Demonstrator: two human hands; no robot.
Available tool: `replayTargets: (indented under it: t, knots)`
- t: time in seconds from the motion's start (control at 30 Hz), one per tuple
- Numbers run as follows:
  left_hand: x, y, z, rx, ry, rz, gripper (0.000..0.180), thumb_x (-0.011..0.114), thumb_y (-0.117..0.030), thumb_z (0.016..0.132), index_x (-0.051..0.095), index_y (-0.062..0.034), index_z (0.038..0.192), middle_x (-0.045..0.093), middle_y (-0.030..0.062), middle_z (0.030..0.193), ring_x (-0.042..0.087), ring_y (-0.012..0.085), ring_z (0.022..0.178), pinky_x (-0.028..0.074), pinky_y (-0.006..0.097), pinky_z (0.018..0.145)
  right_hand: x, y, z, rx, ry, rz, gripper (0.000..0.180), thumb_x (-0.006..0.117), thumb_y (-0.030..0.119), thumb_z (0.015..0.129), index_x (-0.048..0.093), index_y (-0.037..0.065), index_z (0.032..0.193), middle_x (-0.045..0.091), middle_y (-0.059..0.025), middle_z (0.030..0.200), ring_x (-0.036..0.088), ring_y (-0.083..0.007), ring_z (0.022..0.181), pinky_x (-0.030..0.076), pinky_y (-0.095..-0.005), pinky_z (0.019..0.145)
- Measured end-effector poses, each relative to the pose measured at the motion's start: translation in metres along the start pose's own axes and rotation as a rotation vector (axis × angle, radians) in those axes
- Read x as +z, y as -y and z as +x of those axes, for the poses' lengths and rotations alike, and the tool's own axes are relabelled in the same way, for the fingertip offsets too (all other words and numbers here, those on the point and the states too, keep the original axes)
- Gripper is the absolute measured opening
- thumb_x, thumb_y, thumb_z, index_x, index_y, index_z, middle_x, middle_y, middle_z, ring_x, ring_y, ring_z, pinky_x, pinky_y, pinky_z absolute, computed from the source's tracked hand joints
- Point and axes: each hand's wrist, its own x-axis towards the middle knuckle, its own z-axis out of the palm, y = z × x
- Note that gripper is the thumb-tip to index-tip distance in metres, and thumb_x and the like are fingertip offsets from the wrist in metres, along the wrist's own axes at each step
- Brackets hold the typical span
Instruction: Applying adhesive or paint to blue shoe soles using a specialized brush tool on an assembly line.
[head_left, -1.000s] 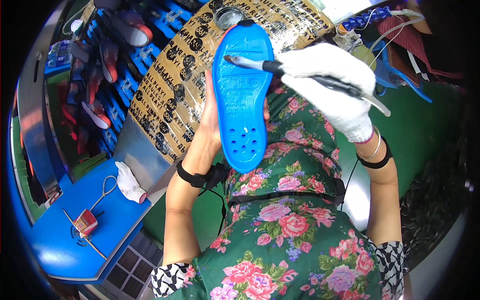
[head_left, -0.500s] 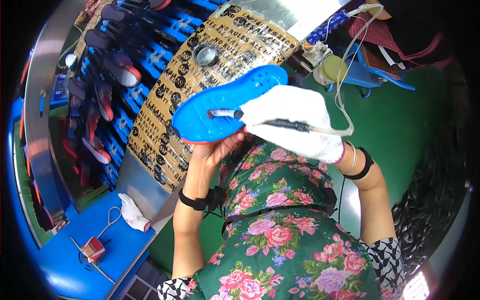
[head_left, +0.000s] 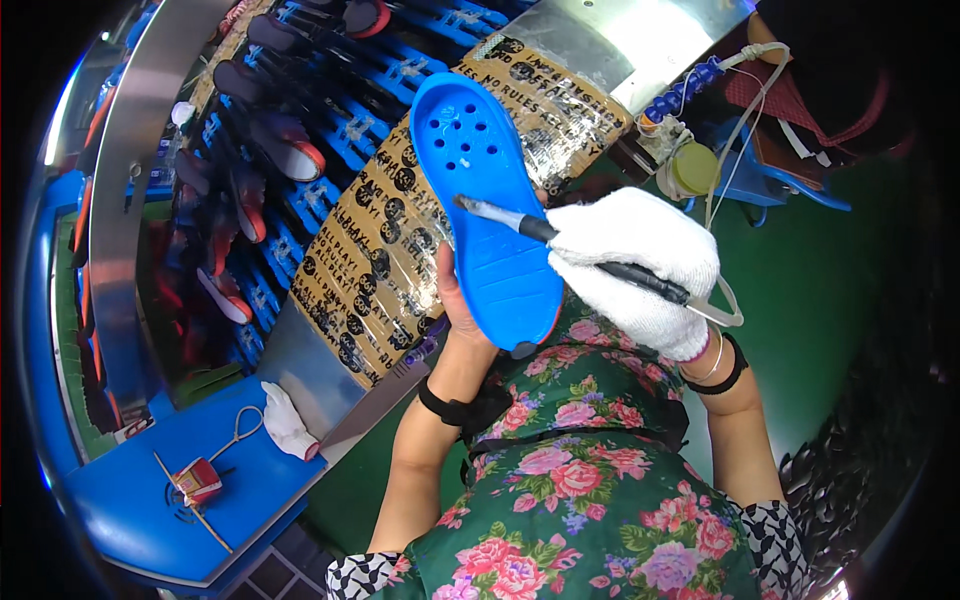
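— What's in the left hand (head_left: 462,318)?

— A bright blue moulded plastic shoe sole (head_left: 488,205), long and oval, with a cluster of round holes near its upper end and ridges lower down. It sits in the centre of the frame, tilted so the holed end points to the upper left. The bare left hand grips it from below and behind, thumb along the sole's left edge, fingers mostly hidden.

— And the right hand (head_left: 640,268)?

— It wears a white knitted glove and is closed around a slim black-handled brush (head_left: 570,244). The brush's tip touches the middle of the blue sole, while the handle runs out to the lower right past the glove.

— What lies around them?

— Behind the sole there is a brown cardboard sheet with black printing (head_left: 372,262), taped over a slanted metal surface. At the upper left, dark shoes with red soles (head_left: 285,140) sit on blue racks. In the lower left, a blue bench (head_left: 140,510) carries a spare white glove (head_left: 285,425) and a small red box (head_left: 198,480). A yellow-green lidded pot (head_left: 694,168) stands at the upper right.
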Motion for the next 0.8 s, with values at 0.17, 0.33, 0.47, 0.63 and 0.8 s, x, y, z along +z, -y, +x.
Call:
replayTargets:
  t: [0.17,0.33,0.47,0.63,0.8]
  knots:
    - [-0.024,-0.004,-0.01,0.023,-0.22,0.325,0.085,0.06,-0.064,0.091,0.036,-0.014,0.155,0.045,0.0133,0.154,0.044,0.0365,0.14,0.032,0.057,0.118,-0.008,0.005,0.022,-0.124,-0.007,-0.042,0.021,0.081,-0.002,0.073,0.076,0.003,0.093,0.075,-0.0129,0.096,0.072,-0.0273,0.085,0.057,-0.0357,0.075]
    - [-0.032,0.002,-0.011,-0.068,-0.005,0.067,0.081,0.058,-0.059,0.094,0.033,-0.0129,0.156,0.044,0.0145,0.155,0.045,0.0365,0.139,0.035,0.057,0.117,-0.004,-0.011,0.03,-0.32,0.012,-0.219,0.031,0.079,0.0,0.072,0.077,0.003,0.102,0.074,-0.0148,0.101,0.071,-0.0299,0.088,0.057,-0.0358,0.075]
    - [-0.038,-0.001,-0.014,-0.063,-0.126,0.381,0.077,0.055,-0.055,0.097,0.031,-0.0118,0.156,0.044,0.016,0.154,0.046,0.0356,0.139,0.036,0.055,0.117,0.006,-0.016,0.003,-0.242,0.175,-0.232,0.035,0.061,0.013,0.093,0.07,0.009,0.126,0.068,-0.0092,0.13,0.061,-0.0246,0.122,0.04,-0.0412,0.109]
    - [-0.043,-0.003,-0.011,-0.042,-0.163,0.415,0.079,0.055,-0.058,0.096,0.033,-0.0116,0.155,0.044,0.0157,0.154,0.046,0.0355,0.14,0.035,0.054,0.118,0.005,-0.003,0.012,-0.229,0.131,-0.037,0.034,0.078,0.001,0.073,0.076,0.005,0.106,0.074,-0.0144,0.107,0.072,-0.0296,0.092,0.057,-0.0384,0.078]
    - [-0.041,0.003,-0.008,-0.002,-0.128,0.353,0.086,0.06,-0.06,0.093,0.03,-0.0095,0.156,0.043,0.0159,0.155,0.045,0.0356,0.139,0.035,0.053,0.117,0.007,-0.002,0.009,-0.11,0.028,-0.048,0.026,0.079,0.001,0.075,0.076,0.004,0.101,0.074,-0.0147,0.099,0.071,-0.0298,0.088,0.057,-0.0383,0.077]
